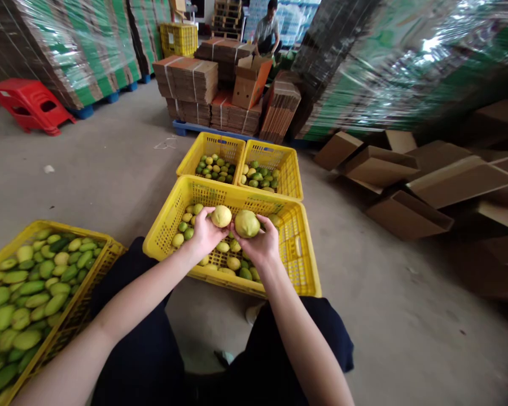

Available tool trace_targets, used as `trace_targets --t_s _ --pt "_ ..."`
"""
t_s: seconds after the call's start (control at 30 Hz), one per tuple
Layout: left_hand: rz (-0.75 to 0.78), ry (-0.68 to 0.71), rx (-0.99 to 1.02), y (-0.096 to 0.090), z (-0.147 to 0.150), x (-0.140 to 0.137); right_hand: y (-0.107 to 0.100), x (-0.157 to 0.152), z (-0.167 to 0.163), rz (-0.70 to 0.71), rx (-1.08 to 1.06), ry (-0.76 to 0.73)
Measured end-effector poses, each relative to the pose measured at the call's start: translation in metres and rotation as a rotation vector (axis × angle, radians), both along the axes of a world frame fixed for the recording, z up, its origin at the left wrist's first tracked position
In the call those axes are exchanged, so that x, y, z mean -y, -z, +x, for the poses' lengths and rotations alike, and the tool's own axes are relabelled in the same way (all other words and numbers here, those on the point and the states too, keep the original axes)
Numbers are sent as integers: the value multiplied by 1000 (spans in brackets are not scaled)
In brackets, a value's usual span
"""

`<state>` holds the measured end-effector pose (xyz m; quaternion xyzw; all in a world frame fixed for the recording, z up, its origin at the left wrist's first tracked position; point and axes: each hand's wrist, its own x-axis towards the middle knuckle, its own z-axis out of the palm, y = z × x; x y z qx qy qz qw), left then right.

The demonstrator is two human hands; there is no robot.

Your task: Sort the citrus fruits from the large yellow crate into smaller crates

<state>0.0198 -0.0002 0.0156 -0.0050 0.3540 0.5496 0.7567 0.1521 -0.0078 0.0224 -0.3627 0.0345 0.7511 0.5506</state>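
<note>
My left hand (205,232) is closed around a small yellow lemon (221,216). Right beside it, my right hand (265,242) grips a larger, greener lemon (247,224). Both fruits are held side by side above a yellow plastic crate (298,245) between my knees. Inside that crate lie several yellow and green lemons (233,263), partly covered by my hands and wrists. At my left, another yellow crate (104,242) is filled with green and yellowish lemons (34,287).
Two smaller-looking yellow crates (241,163) with lemons stand just beyond. Behind them, flattened cartons (188,79) are stacked on a blue pallet (182,128). Open cardboard boxes (381,166) lie at right. A red stool (29,104) stands at left. A person (267,31) works at the back.
</note>
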Motion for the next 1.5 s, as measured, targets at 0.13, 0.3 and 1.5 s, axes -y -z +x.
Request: trace_targets --t_s 0.13,0.3,1.5 --pt "-22 35 6 0 -1 -5 -1 -2 1 -41 11 -2" --pt "-92 77 -35 3 0 -7 2 -7 9 -104 46 62" --pt "1412 -47 -1403 19 -19 -1 17 1 20 894 1508 129"
